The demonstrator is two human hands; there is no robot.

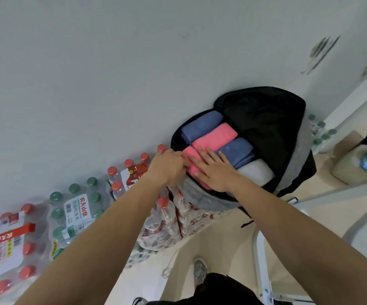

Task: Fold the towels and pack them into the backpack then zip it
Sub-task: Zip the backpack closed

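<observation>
- Right hand (213, 170) is lying flat, fingers straight, pressing the nearest pink towel (190, 153) inside the backpack (202, 195).
- Left hand (169, 166) is curling at the rim; fingertips hidden, hold unclear.
- Backpack is lying open on bottle packs (165, 216) against a white wall (90, 73).

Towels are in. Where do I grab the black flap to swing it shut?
Take the flap by its arched far rim, reaching over the towels from the front: it stands open by the wall, so that free edge is probably the easiest grip.
</observation>
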